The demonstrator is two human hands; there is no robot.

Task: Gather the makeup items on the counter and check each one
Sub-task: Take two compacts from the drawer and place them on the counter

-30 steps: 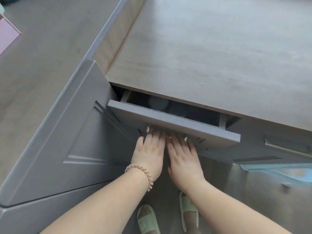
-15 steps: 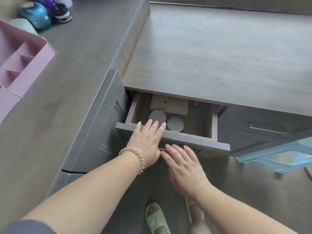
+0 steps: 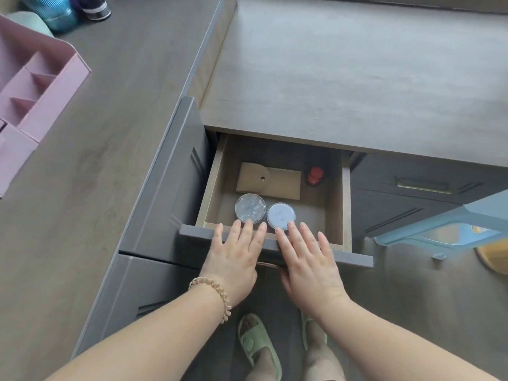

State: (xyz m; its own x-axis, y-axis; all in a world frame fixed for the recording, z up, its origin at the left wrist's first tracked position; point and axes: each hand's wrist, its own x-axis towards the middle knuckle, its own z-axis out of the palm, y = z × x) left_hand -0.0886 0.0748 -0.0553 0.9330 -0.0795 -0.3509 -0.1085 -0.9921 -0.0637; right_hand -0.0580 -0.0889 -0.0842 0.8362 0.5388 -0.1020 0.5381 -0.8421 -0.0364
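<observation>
Your left hand and your right hand lie side by side over the front edge of the grey wooden drawer, which stands pulled out from under the brown-grey wooden counter. On both hands the fingers are straight and a little spread, and they hold nothing. Inside the drawer, near the front, a round jar with a clear lid stands just beside a flat round white compact. The left fingertips end close to the jar and the right fingertips reach over the edge of the compact, but I cannot tell if they touch it. Behind these two lies a flat beige cardboard piece, and a small red-capped bottle stands in the back right corner. On the higher counter at your left stands a pink plastic organizer with compartments, and beyond it a ribbed blue jar beside a dark bottle. A beige coil band is around your left wrist.
</observation>
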